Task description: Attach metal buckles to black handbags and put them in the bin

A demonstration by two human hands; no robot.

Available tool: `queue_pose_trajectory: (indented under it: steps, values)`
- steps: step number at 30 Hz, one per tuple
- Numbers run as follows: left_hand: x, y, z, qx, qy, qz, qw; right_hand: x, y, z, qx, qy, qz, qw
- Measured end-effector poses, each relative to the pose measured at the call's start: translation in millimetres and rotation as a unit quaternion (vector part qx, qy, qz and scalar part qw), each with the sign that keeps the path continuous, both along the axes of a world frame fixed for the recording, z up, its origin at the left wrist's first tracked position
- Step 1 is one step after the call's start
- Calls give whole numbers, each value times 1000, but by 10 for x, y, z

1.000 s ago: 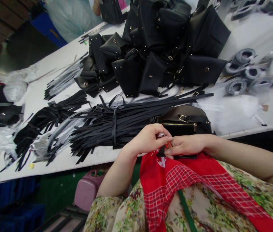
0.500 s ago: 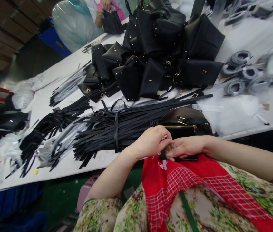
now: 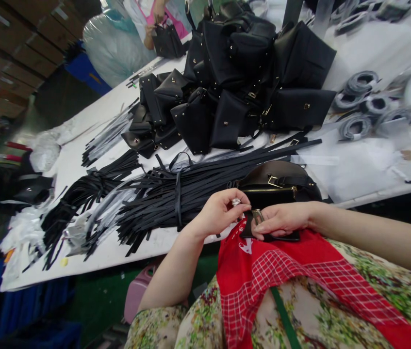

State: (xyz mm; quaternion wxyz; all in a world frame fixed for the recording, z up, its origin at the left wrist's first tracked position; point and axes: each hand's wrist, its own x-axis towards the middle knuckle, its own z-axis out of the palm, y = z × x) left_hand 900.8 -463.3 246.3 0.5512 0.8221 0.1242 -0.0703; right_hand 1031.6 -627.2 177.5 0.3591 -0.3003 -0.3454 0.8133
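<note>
At the table's front edge my right hand [image 3: 281, 219] is closed on a black strap [image 3: 248, 228] with a gold-toned metal buckle [image 3: 258, 216]. The buckle shows beside its thumb. My left hand [image 3: 221, 211] is pinched just left of the strap, apart from the buckle. A small shiny, whitish bit [image 3: 236, 202] shows at its fingers; I cannot make out what it is. Just beyond both hands lies a black handbag [image 3: 274, 174] with a gold zip and a buckle. A tied bundle of black straps [image 3: 161, 198] lies to its left.
A heap of black handbags [image 3: 229, 72] fills the table's middle. Rolled grey coils [image 3: 356, 127] lie at the right, a second strap bundle [image 3: 77, 194] at the left. Across the white table [image 3: 92, 109] a co-worker [image 3: 159, 14] handles a black bag.
My left hand has drawn back left from the right hand, and the buckle between them has come into view. The small shiny bit now shows at my left fingers.
</note>
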Motion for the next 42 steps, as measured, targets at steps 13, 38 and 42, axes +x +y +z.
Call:
queue_pose_trajectory:
  steps: [13, 38, 42]
  values:
    - [135, -160, -1, 217, -113, -132, 961, -5, -34, -67, -12, 20, -24, 999]
    - [-241, -240, -90, -239, 2, 64, 969, -1, -87, -92, 19, 45, -70, 996]
    - [-201, -380, -172, -276, 20, 107, 955, -17, -91, -79, 2, 25, -81, 996]
